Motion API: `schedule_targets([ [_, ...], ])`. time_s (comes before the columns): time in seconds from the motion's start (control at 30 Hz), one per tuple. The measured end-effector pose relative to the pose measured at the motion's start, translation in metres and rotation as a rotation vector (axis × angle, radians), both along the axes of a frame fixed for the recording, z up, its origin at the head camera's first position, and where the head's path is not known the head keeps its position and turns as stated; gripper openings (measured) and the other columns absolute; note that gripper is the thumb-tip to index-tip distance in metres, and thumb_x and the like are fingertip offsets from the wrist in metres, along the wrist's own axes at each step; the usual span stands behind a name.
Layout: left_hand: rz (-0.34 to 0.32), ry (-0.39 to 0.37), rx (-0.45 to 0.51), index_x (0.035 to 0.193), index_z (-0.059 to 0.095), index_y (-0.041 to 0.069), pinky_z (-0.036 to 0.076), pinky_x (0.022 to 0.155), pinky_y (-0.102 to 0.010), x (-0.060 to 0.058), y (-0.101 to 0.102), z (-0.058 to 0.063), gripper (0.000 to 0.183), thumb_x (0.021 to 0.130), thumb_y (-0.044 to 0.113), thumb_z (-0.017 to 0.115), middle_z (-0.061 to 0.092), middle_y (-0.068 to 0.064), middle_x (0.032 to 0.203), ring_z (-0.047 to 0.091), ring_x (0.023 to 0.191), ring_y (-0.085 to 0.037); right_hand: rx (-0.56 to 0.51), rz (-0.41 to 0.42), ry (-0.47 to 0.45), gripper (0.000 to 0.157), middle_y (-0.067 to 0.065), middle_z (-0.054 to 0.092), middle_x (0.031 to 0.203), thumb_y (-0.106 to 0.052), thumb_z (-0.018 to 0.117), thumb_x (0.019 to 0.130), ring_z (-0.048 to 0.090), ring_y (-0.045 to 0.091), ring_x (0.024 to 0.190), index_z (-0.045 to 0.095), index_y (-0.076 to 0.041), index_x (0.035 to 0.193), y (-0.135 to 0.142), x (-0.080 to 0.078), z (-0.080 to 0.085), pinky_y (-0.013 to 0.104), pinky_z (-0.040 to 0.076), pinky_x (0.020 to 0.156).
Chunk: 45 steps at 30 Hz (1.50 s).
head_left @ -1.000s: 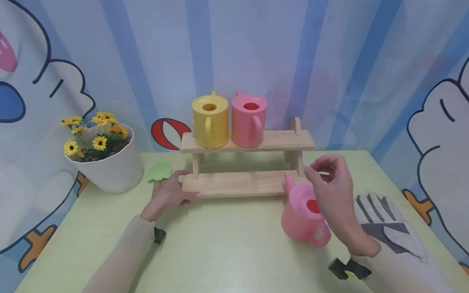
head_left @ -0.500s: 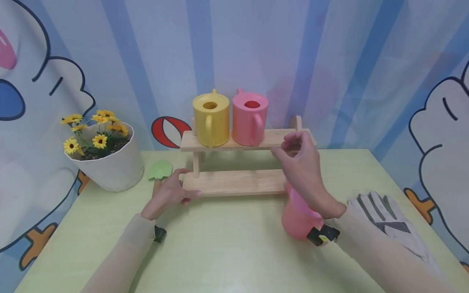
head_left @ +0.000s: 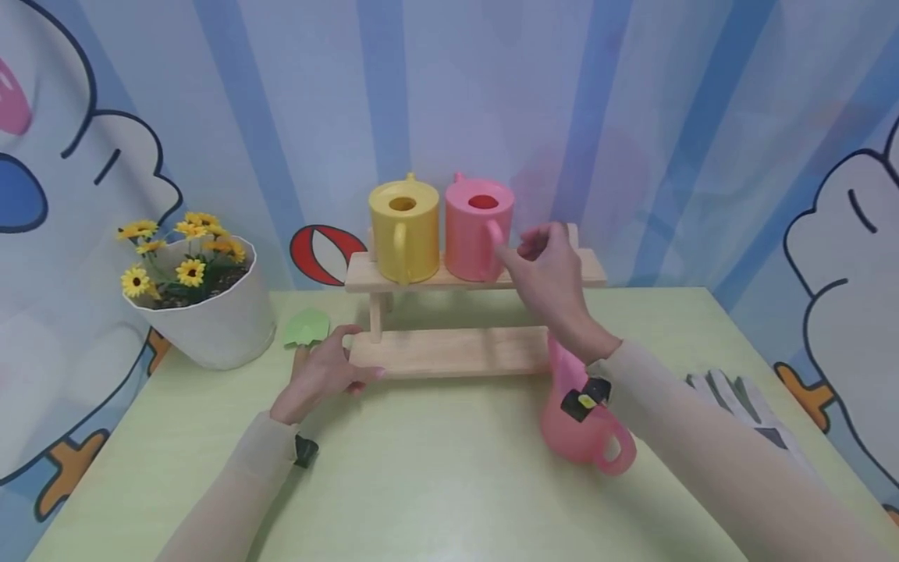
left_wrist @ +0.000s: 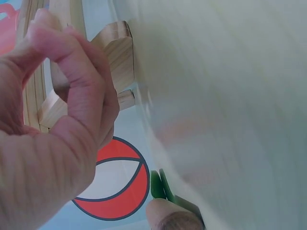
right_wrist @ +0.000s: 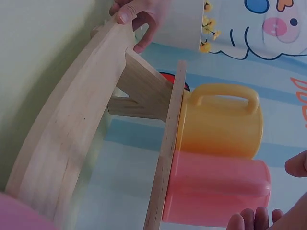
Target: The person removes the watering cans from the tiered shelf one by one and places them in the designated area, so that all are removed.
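Observation:
A two-tier wooden rack (head_left: 449, 353) stands on the table. My left hand (head_left: 323, 378) grips the left end of its lower board, thumb over the front edge. On the upper board, a yellow watering can (head_left: 416, 242) and a pink watering can (head_left: 467, 238) stand side by side, handles facing me. Beside the pink can's handle is my right hand (head_left: 551, 285), its thumb and fingers bent but apart, holding nothing; the right wrist view shows the thumb (right_wrist: 297, 165) away from that can. A second pink watering can (head_left: 567, 437) stands in front of the rack, partly hidden by my right wrist.
A white pot (head_left: 221, 336) of yellow flowers stands at the left. Behind my left hand lies a small green-headed garden tool (head_left: 307, 326). A grey-and-white glove (head_left: 730, 398) lies at the right, partly covered by my sleeve. A blue patterned curtain (head_left: 309, 117) hangs behind the table.
My right hand has moved left and away from me, from above the front pink can to beside the upper pink can's handle. My left hand has stayed on the rack.

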<state>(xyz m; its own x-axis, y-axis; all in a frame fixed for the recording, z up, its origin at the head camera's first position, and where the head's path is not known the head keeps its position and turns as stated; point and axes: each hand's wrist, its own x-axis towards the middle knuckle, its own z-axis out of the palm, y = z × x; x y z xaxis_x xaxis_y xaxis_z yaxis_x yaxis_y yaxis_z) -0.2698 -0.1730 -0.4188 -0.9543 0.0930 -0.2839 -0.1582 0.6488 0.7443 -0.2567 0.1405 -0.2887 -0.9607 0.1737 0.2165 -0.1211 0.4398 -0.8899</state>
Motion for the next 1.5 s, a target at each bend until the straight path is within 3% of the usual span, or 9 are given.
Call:
schedule_targets([
  [0.1, -0.004, 0.007, 0.01, 0.166, 0.03, 0.012, 0.041, 0.104, -0.051, -0.001, 0.0, 0.0, 0.096, 0.093, 0.03, 0.089, 0.068, -0.004, 0.079, 0.065, 0.069, -0.017, -0.004, -0.01, -0.013, 0.053, 0.01, 0.057, 0.119, -0.04, 0.074, 0.101, 0.057, 0.026, 0.11, 0.052, -0.004, 0.133, -0.003, -0.007, 0.001, 0.034, 0.051, 0.092],
  [0.23, -0.01, 0.005, 0.043, 0.166, 0.028, 0.009, 0.047, 0.083, -0.036, -0.002, 0.001, 0.0, 0.096, 0.094, 0.026, 0.089, 0.067, -0.005, 0.079, 0.063, 0.066, -0.016, -0.01, -0.011, -0.041, 0.05, 0.01, 0.056, 0.12, -0.036, 0.072, 0.102, 0.056, 0.024, 0.11, 0.051, -0.005, 0.134, -0.006, -0.015, 0.003, 0.032, 0.052, 0.087],
  [0.3, -0.009, 0.003, 0.041, 0.167, 0.028, 0.009, 0.046, 0.079, -0.034, -0.002, 0.002, 0.0, 0.096, 0.094, 0.026, 0.089, 0.067, -0.005, 0.079, 0.062, 0.066, -0.016, -0.013, -0.011, -0.057, 0.048, 0.01, 0.056, 0.121, -0.034, 0.071, 0.102, 0.056, 0.024, 0.111, 0.051, -0.006, 0.135, -0.008, -0.018, 0.003, 0.032, 0.053, 0.087],
  [0.73, -0.003, -0.01, 0.032, 0.167, 0.027, 0.008, 0.046, 0.077, -0.032, -0.001, 0.002, 0.001, 0.097, 0.094, 0.026, 0.089, 0.066, -0.005, 0.078, 0.061, 0.066, -0.016, -0.058, 0.007, -0.143, 0.036, 0.011, 0.059, 0.121, -0.03, 0.069, 0.105, 0.058, 0.025, 0.109, 0.054, -0.006, 0.129, -0.018, -0.03, 0.002, 0.03, 0.053, 0.087],
  [1.17, -0.002, -0.014, 0.027, 0.168, 0.027, 0.009, 0.044, 0.092, -0.041, 0.0, 0.003, 0.001, 0.098, 0.094, 0.027, 0.089, 0.065, -0.004, 0.078, 0.062, 0.068, -0.017, -0.065, -0.002, -0.178, 0.029, 0.008, 0.062, 0.106, -0.029, 0.063, 0.106, 0.057, 0.021, 0.095, 0.068, -0.003, 0.118, -0.021, -0.037, -0.001, 0.029, 0.048, 0.076],
  [1.5, -0.003, -0.013, 0.045, 0.167, 0.027, 0.008, 0.047, 0.077, -0.032, -0.001, 0.001, 0.001, 0.098, 0.093, 0.026, 0.089, 0.066, -0.006, 0.081, 0.061, 0.065, -0.017, -0.127, 0.04, -0.182, 0.03, 0.005, 0.061, 0.089, -0.027, 0.058, 0.106, 0.056, 0.019, 0.085, 0.075, -0.002, 0.104, -0.023, -0.043, -0.002, 0.027, 0.045, 0.07],
])
